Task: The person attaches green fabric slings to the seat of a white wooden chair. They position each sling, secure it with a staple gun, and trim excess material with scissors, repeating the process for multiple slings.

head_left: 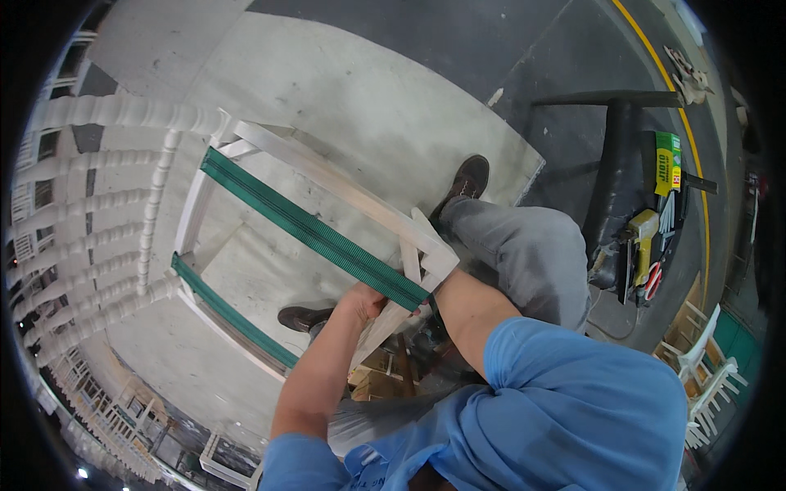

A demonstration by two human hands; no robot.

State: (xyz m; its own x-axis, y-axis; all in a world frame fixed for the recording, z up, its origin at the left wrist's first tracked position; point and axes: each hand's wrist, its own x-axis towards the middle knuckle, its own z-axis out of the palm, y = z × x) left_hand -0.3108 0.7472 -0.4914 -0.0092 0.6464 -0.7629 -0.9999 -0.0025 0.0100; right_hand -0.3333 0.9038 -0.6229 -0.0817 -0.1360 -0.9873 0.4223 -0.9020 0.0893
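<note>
A whitish wooden chair frame [327,173] with turned spindles [98,159] lies before me on its side. A green webbing strap [311,229] with dark stripes runs tight across its seat opening. Parallel to it, a second green strap [233,315] spans the lower left part. My left hand [366,301] is closed at the near end of the first strap, its fingers partly under the edge. My right hand [436,301] reaches behind the frame's near corner, touching the strap's end; its fingers are mostly hidden there.
To the right stands a black padded stool [614,188]. On it lie a green and yellow box [667,164], a yellow-handled tool [644,233] and red-handled scissors [652,281]. More white chair parts [708,385] are at far right. My shoe [471,176] rests beside the frame.
</note>
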